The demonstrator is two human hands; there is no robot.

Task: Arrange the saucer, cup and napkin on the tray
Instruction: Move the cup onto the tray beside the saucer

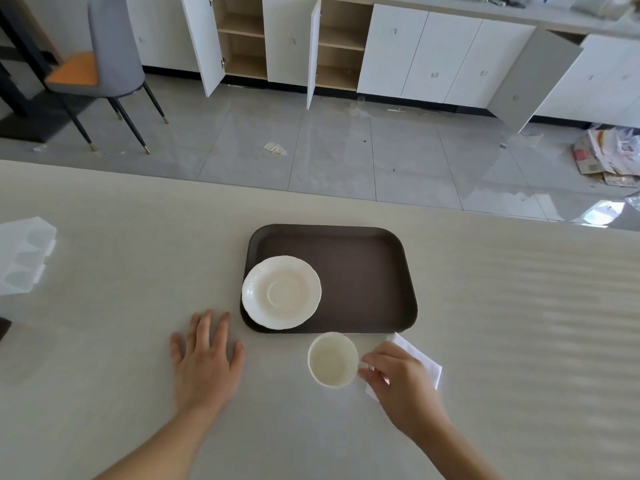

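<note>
A: Where is the cup (pixel 333 359) found?

B: It is seen on the table (pixel 485 306), just to the left of the right hand (pixel 398 379), whose fingertips (pixel 367 359) are pinched in at its right side. The handle is presumably gripped there, but it is hidden, so a true hold cannot be confirmed. The cup stands upright, just short of the near edge of the tray (pixel 363 271).

A: And the other hand?

B: The left hand (pixel 206 355) is laid flat on the table, fingers spread wide, nothing held. The saucer (pixel 281 292) lies just beyond and to the right of it, on the tray's near left corner, its rim overhanging the tray's edge slightly.

A: How is the cup expected to handle?

B: It is judged to be glazed ceramic: stiff, light, smooth, and liable to chip if knocked against the saucer. The handle is best taken between thumb and forefinger, and the cup kept level when lifted.

A: The napkin (pixel 420 355)?

B: It is partly covered by the right hand, lying under and behind it. It is judged soft and very light; a pinch at a free corner should suffice.
</note>
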